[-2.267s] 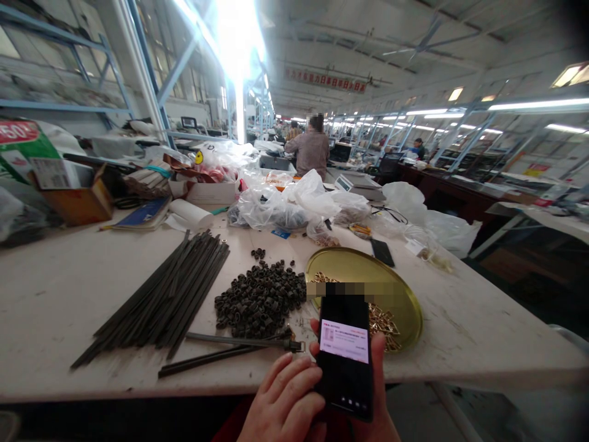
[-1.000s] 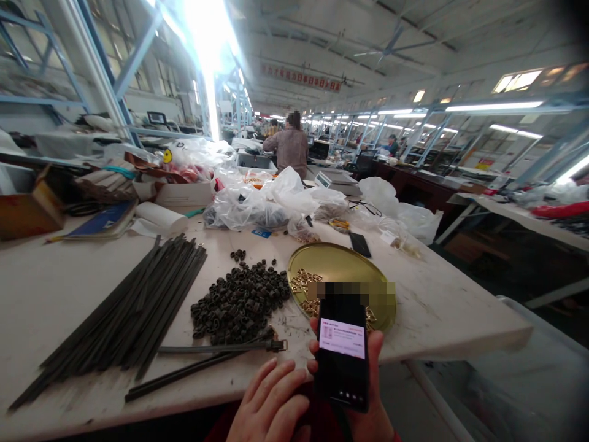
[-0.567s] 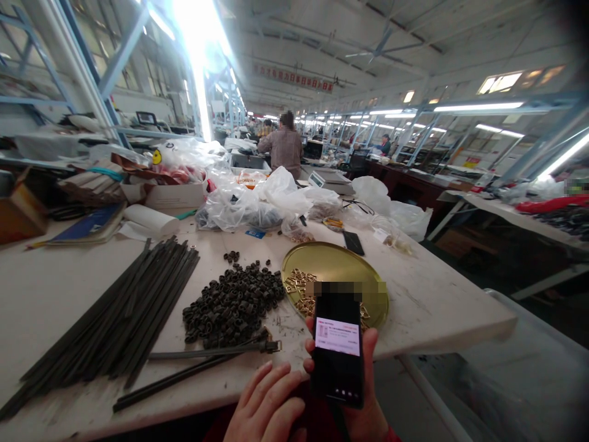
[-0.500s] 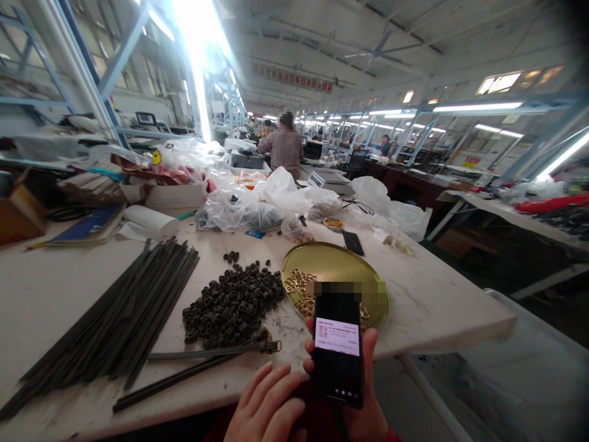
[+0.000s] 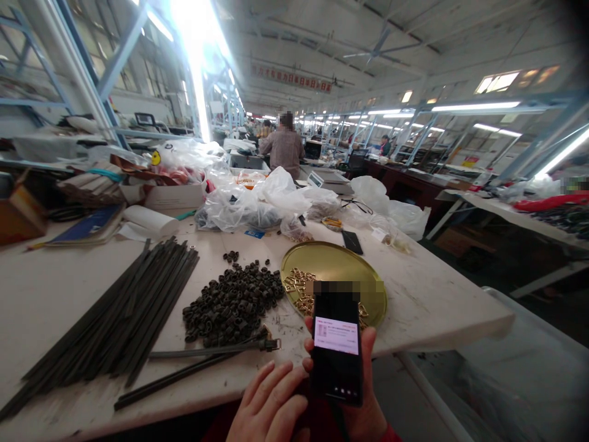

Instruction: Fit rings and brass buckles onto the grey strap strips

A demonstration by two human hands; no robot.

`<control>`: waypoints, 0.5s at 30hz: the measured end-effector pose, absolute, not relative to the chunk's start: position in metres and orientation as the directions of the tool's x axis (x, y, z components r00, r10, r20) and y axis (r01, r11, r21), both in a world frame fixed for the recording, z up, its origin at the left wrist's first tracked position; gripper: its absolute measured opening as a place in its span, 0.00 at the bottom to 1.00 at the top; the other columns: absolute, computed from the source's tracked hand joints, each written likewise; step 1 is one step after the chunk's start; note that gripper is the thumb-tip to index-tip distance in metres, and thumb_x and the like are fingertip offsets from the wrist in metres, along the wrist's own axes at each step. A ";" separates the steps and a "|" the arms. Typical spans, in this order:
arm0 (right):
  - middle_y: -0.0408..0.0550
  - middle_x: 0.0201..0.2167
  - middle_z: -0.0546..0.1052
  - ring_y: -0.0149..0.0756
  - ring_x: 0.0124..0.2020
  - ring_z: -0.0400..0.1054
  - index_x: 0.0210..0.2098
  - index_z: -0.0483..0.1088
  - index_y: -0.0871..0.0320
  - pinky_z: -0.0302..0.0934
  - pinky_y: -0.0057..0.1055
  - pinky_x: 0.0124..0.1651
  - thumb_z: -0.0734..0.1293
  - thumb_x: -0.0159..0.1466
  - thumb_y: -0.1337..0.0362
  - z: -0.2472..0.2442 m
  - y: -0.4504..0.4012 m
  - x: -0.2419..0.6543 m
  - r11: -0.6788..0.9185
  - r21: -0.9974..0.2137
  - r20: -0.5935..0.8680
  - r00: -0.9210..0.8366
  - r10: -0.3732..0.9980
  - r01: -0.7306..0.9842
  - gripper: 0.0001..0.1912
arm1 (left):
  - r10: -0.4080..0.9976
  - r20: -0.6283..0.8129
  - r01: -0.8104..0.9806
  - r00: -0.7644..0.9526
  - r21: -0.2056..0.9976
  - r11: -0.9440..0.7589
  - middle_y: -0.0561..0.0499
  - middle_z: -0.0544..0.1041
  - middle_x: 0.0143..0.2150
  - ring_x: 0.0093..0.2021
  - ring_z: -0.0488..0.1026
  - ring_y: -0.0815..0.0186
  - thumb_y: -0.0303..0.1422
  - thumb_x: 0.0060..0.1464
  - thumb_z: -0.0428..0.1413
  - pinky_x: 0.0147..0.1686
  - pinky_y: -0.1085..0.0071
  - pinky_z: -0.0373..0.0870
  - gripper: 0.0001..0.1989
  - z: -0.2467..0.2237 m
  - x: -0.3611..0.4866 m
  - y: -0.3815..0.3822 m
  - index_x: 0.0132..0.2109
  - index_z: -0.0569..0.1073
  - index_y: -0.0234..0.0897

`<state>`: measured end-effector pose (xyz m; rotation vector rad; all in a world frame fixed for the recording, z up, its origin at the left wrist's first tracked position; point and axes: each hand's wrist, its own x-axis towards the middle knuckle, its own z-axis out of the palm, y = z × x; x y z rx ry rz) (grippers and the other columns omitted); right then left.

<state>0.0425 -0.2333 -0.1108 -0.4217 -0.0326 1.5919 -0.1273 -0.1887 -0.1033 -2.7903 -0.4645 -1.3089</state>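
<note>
Phone blocks tray's near side; open tabletop right of tray.

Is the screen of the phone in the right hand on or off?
On: the phone in the right hand shows a bright panel, with small icons below it.

A blue-covered notebook lies beside a white paper roll at 9 o'clock, a long-bladed grey ceiling fan hangs at 1 o'clock, and bright red cloth tops a white counter at 3 o'clock.

Head camera looks forward, down over table (seemingly close).
</note>
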 end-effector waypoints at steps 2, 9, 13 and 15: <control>0.52 0.35 0.78 0.40 0.32 0.72 0.56 0.61 0.57 0.66 0.37 0.35 0.57 0.54 0.36 -0.109 -0.234 0.040 -0.068 -0.260 -0.247 -0.001 0.969 -0.963 0.40 | 0.255 0.747 0.281 0.614 0.095 -0.955 0.49 0.76 0.47 0.51 0.70 0.65 0.29 0.53 0.50 0.54 0.68 0.65 0.06 -0.104 -0.126 -0.189 0.38 0.70 0.38; 0.51 0.34 0.78 0.39 0.33 0.72 0.55 0.63 0.58 0.65 0.37 0.38 0.58 0.53 0.35 -0.106 -0.236 0.036 -0.080 -0.239 -0.274 -0.011 0.962 -0.968 0.41 | 0.192 0.724 0.282 0.662 -0.003 -0.959 0.45 0.74 0.49 0.53 0.68 0.61 0.30 0.53 0.49 0.53 0.65 0.66 0.14 -0.109 -0.121 -0.187 0.47 0.70 0.34; 0.50 0.33 0.78 0.37 0.33 0.71 0.53 0.64 0.59 0.64 0.35 0.39 0.58 0.52 0.35 -0.105 -0.234 0.037 -0.067 -0.257 -0.274 0.006 0.962 -0.964 0.41 | 0.198 0.720 0.278 0.665 0.008 -0.961 0.45 0.74 0.50 0.54 0.67 0.62 0.30 0.53 0.50 0.55 0.65 0.64 0.14 -0.110 -0.121 -0.187 0.47 0.70 0.33; 0.50 0.33 0.78 0.37 0.33 0.71 0.53 0.65 0.60 0.64 0.34 0.39 0.58 0.52 0.35 -0.105 -0.234 0.036 -0.060 -0.267 -0.265 0.014 0.964 -0.962 0.41 | 0.202 0.718 0.279 0.666 0.011 -0.960 0.45 0.74 0.50 0.54 0.67 0.62 0.30 0.53 0.50 0.55 0.66 0.64 0.14 -0.110 -0.122 -0.188 0.47 0.70 0.34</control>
